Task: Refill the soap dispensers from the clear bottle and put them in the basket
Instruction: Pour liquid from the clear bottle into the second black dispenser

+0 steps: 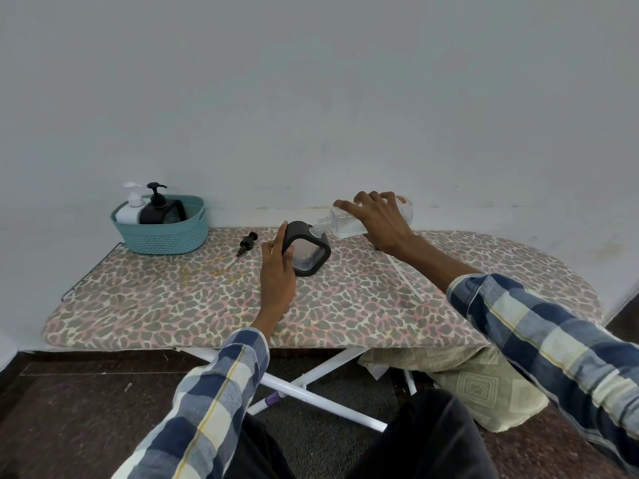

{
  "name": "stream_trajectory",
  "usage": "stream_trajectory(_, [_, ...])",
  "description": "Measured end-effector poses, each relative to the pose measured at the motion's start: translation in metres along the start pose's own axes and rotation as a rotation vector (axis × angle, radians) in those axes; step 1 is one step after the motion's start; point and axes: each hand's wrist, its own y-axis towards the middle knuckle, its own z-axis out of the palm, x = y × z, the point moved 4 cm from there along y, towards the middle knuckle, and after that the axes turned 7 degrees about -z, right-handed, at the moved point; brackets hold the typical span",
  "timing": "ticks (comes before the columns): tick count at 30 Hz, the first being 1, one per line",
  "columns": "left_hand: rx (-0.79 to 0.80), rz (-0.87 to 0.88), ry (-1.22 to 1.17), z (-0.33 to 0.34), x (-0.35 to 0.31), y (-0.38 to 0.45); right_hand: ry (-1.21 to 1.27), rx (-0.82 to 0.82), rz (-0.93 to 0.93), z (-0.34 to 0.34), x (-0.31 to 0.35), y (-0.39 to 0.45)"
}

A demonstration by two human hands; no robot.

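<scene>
Your right grip (pixel 377 216) is clasped over the clear bottle (pixel 349 221), which lies tipped on its side, threaded neck touching the open top of the black dispenser (pixel 307 248); clear liquid shows inside the bottle. Your left grip (pixel 278 257) is wrapped around that dispenser's left side, holding it tilted on the leopard-print surface (pixel 173 305). The dispenser's pump head (pixel 246 244) with its tube lies loose on the surface at 9 o'clock from the dispenser, near but apart. Farther out at 9 o'clock, the teal basket (pixel 160 233) sits at the surface's back left corner, holding a white pump dispenser (pixel 131 207) and a black pump dispenser (pixel 157 205), both upright.
</scene>
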Motion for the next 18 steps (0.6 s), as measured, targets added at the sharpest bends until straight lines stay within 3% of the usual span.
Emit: stream_trajectory(18, [-0.005, 0.017, 0.01, -0.0002, 0.0002, -0.0001, 0.011, 0.002, 0.002, -0.0001, 0.0008, 0.0005])
